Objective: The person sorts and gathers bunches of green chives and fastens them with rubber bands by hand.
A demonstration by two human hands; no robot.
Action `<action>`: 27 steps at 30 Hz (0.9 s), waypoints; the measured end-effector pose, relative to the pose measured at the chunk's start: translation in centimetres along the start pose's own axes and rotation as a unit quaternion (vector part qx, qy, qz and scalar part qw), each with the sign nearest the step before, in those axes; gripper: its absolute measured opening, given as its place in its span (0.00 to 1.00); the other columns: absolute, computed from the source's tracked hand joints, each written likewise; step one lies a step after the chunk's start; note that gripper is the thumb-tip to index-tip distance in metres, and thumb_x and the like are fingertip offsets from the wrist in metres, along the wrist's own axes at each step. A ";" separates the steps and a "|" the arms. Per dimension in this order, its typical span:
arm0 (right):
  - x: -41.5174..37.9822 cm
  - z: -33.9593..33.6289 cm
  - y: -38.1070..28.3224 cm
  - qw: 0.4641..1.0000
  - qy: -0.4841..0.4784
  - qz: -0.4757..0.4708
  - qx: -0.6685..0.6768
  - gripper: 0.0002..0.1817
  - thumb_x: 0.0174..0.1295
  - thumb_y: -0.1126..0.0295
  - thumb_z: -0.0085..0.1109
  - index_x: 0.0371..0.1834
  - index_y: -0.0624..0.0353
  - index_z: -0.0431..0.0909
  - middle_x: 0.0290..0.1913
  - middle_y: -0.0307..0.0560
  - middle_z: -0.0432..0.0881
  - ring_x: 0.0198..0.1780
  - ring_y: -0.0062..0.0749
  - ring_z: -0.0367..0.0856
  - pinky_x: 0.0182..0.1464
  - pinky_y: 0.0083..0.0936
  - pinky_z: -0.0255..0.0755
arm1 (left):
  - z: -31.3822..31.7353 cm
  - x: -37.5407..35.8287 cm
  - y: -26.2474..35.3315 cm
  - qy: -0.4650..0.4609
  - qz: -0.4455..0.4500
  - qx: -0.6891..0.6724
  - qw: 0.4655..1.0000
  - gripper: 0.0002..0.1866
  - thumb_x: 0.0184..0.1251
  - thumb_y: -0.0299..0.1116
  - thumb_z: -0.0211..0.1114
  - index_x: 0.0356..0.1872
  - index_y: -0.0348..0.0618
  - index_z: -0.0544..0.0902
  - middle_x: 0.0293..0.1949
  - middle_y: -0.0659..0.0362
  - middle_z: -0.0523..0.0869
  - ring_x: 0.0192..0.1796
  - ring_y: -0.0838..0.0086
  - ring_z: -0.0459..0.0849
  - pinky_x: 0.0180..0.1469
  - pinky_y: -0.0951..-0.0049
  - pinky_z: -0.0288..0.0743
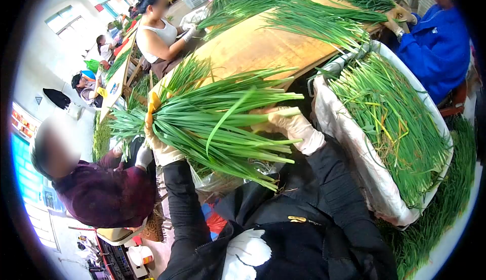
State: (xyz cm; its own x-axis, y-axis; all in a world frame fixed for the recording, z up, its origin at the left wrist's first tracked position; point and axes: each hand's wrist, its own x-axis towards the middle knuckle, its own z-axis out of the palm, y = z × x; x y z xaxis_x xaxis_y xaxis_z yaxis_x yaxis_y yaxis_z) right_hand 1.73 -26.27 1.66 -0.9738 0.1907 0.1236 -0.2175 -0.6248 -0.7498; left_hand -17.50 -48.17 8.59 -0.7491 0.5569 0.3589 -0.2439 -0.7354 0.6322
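The person's left hand (161,137), in a pale glove with a yellow-orange fingertip part, is closing around a thick bunch of garlic chives (217,120), gripping it near its leafy end. Narrow leaf tips are poking out beyond this hand on the left, while most of the length is fanning out to the right. The bunch's long axis is running roughly crosswise before the chest, the paler stem ends pointing right.

The right hand (296,128), also gloved, is sitting just at those stem ends, nearer to them than the left. Its fingers are curling beside one stem; leaves are partly covering them, so whether they are pinching it cannot be told.

The bunch is hanging above the lap, in front of the wooden bench (253,42), where loose chives (324,22) are lying in heaps. To the right, beside the right arm, a white-lined basket (334,120) is holding many more chives. Farther out, a co-worker in blue (438,52) is sitting beyond the basket, another in a white top (161,38) is working across the bench, and a third in maroon (109,191) is sitting at the left
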 end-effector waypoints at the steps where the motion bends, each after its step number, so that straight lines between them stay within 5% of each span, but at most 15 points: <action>1: 0.0 -0.1 -0.3 0.997 -0.037 0.029 -0.055 0.15 0.55 0.71 0.57 0.47 0.60 0.72 0.42 0.43 0.78 0.42 0.27 0.77 0.44 0.21 0.72 | 0.0 0.0 0.2 0.003 0.007 0.022 1.000 0.24 0.58 0.43 0.52 0.53 0.41 0.71 0.51 0.49 0.74 0.50 0.59 0.75 0.55 0.56 0.66; 3: 0.3 -0.7 1.0 0.999 0.006 -0.001 -0.040 0.15 0.52 0.74 0.58 0.44 0.63 0.73 0.41 0.47 0.79 0.40 0.28 0.79 0.43 0.22 0.74 | 0.0 -0.1 0.2 -0.002 0.001 0.015 1.000 0.22 0.57 0.42 0.54 0.51 0.41 0.72 0.50 0.49 0.75 0.49 0.59 0.75 0.54 0.55 0.67; 5: 0.1 -1.9 1.5 0.991 -0.038 0.063 0.111 0.15 0.52 0.77 0.57 0.44 0.65 0.73 0.40 0.49 0.79 0.39 0.30 0.79 0.42 0.24 0.74 | -0.3 0.0 0.0 -0.029 -0.012 -0.002 1.000 0.22 0.56 0.40 0.55 0.51 0.41 0.73 0.50 0.49 0.75 0.50 0.59 0.75 0.55 0.55 0.66; 10: -1.5 -4.7 -0.3 0.988 0.056 -0.068 -0.128 0.11 0.52 0.73 0.57 0.37 0.67 0.76 0.35 0.50 0.80 0.36 0.29 0.80 0.41 0.21 0.73 | 0.1 0.4 0.5 0.090 0.029 0.014 0.995 0.23 0.56 0.42 0.56 0.52 0.43 0.72 0.52 0.45 0.72 0.51 0.56 0.73 0.54 0.54 0.66; 12: -2.3 -9.9 -0.1 0.879 0.183 -0.051 -0.438 0.07 0.52 0.72 0.54 0.31 0.65 0.77 0.27 0.45 0.81 0.31 0.27 0.80 0.37 0.19 0.72 | 0.4 0.1 1.6 0.034 0.022 0.023 0.999 0.22 0.57 0.41 0.55 0.53 0.45 0.71 0.53 0.47 0.72 0.52 0.56 0.73 0.55 0.53 0.65; 13: -2.9 -13.2 1.9 0.828 0.303 -0.052 -0.469 0.09 0.50 0.71 0.55 0.32 0.65 0.77 0.26 0.44 0.81 0.28 0.28 0.80 0.37 0.22 0.72 | 0.0 0.3 2.4 0.025 0.027 0.033 0.999 0.22 0.57 0.41 0.55 0.53 0.46 0.71 0.53 0.47 0.72 0.52 0.56 0.73 0.55 0.53 0.65; 15: -3.9 -12.8 1.6 0.595 0.250 0.102 -0.757 0.19 0.51 0.69 0.56 0.47 0.63 0.73 0.36 0.48 0.81 0.37 0.29 0.79 0.42 0.24 0.71 | 0.3 0.3 2.9 0.041 0.027 0.020 0.999 0.23 0.58 0.42 0.55 0.55 0.47 0.70 0.54 0.47 0.71 0.52 0.55 0.72 0.56 0.51 0.64; 17: -3.8 -11.1 3.8 0.735 0.063 0.001 -0.675 0.27 0.53 0.67 0.55 0.58 0.60 0.63 0.49 0.51 0.75 0.49 0.30 0.74 0.50 0.24 0.67 | 0.2 0.4 3.0 0.028 0.017 0.023 0.999 0.23 0.57 0.41 0.55 0.55 0.46 0.70 0.54 0.47 0.71 0.52 0.55 0.72 0.55 0.50 0.65; 18: -3.1 -8.2 3.1 0.864 -0.014 0.091 -0.494 0.34 0.54 0.63 0.57 0.63 0.59 0.54 0.57 0.51 0.67 0.57 0.29 0.67 0.56 0.22 0.62 | 0.2 0.6 2.8 0.028 0.017 0.024 0.999 0.23 0.57 0.41 0.55 0.55 0.46 0.70 0.54 0.47 0.71 0.52 0.55 0.72 0.55 0.50 0.65; 19: -2.8 -5.1 2.1 0.950 -0.070 0.082 -0.293 0.34 0.54 0.60 0.59 0.61 0.60 0.57 0.56 0.48 0.69 0.55 0.27 0.68 0.57 0.22 0.61 | 0.1 0.7 2.6 0.032 0.024 0.027 0.999 0.23 0.57 0.41 0.55 0.55 0.46 0.70 0.54 0.46 0.71 0.52 0.55 0.72 0.55 0.51 0.65; 20: -2.6 -2.7 2.0 0.985 -0.082 0.084 -0.125 0.32 0.54 0.60 0.58 0.60 0.61 0.60 0.53 0.46 0.72 0.54 0.25 0.68 0.56 0.22 0.62 | -0.1 0.8 2.3 0.036 0.032 0.030 0.998 0.23 0.57 0.41 0.55 0.55 0.45 0.69 0.54 0.46 0.71 0.52 0.55 0.72 0.55 0.51 0.65; 23: -2.2 -1.8 3.3 0.967 -0.056 0.098 -0.227 0.16 0.51 0.70 0.62 0.42 0.64 0.75 0.43 0.44 0.78 0.45 0.22 0.74 0.49 0.19 0.67 | 0.3 1.0 1.6 0.044 0.025 0.005 0.999 0.21 0.57 0.40 0.55 0.52 0.45 0.72 0.52 0.45 0.72 0.51 0.56 0.74 0.53 0.52 0.67; 24: -2.3 -1.9 3.6 0.987 -0.027 0.112 -0.114 0.12 0.48 0.73 0.63 0.35 0.65 0.76 0.38 0.45 0.80 0.40 0.23 0.77 0.44 0.19 0.70 | 0.6 0.7 1.3 0.048 0.044 0.008 0.998 0.20 0.58 0.40 0.55 0.52 0.46 0.73 0.52 0.44 0.72 0.51 0.57 0.74 0.53 0.52 0.67; 25: -2.2 -2.0 3.5 0.988 -0.058 0.073 -0.125 0.08 0.54 0.71 0.57 0.35 0.62 0.76 0.36 0.46 0.80 0.31 0.24 0.78 0.36 0.19 0.72 | 0.8 0.4 1.2 0.019 0.025 -0.002 1.000 0.20 0.58 0.41 0.54 0.52 0.47 0.73 0.52 0.44 0.72 0.51 0.56 0.74 0.53 0.52 0.67; 27: -2.8 -2.0 2.3 0.978 -0.037 0.129 -0.159 0.07 0.55 0.72 0.56 0.36 0.62 0.75 0.33 0.47 0.81 0.30 0.27 0.79 0.35 0.21 0.73 | 0.5 0.1 0.9 -0.050 0.004 -0.020 0.999 0.22 0.60 0.42 0.51 0.55 0.48 0.70 0.56 0.47 0.70 0.57 0.57 0.68 0.59 0.51 0.60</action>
State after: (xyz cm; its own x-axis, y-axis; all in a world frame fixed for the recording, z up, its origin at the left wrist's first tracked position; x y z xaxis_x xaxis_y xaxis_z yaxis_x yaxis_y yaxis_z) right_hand 4.13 -26.69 -1.69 -0.9983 -0.0062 -0.0588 0.0568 -0.3754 -0.9251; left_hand -17.46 -48.61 9.54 -0.6860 0.5850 0.4326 -0.2631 -0.7538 0.6021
